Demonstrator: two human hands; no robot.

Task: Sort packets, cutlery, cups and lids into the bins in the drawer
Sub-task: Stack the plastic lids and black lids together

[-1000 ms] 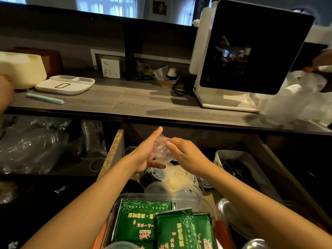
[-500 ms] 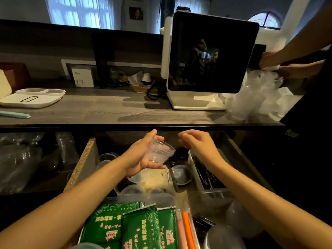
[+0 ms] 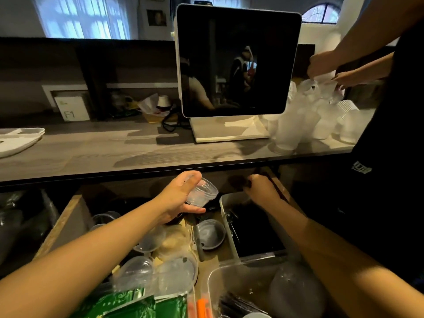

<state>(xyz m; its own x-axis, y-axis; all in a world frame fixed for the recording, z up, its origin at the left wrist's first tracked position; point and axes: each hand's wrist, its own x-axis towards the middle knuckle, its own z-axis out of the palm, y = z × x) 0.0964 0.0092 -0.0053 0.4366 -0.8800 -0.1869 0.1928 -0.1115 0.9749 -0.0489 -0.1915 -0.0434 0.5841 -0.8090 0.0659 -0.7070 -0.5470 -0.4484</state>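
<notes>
Behind a grey wood-grain counter [image 3: 96, 154], a dark glossy screen [image 3: 236, 63] on a white stand faces an open drawer [image 3: 62, 221] crowded with clear plastic ware. The person's left hand [image 3: 179, 198] reaches forward over the drawer's middle, thumb below and fingers above, gripping a small ribbed clear plastic cup [image 3: 202, 195] tilted on its side — rim pointing right. The right hand [image 3: 259, 188] is curled at the drawer's far right corner, just under the counter edge; whether it grips anything there cannot be told in the shadow. Below the left forearm lie round translucent lids [image 3: 176, 271] and shallow cups, with a dark-tinted round lid [image 3: 210, 234] beside them. A long pale bin [image 3: 226, 216] of dark cutlery runs under the right arm. Green printed packets [image 3: 137, 306] and orange straws [image 3: 202, 308] sit nearest the camera. On the counter at right, another person's hands [image 3: 325, 65] work over a heap of frosted cups [image 3: 305, 120].
</notes>
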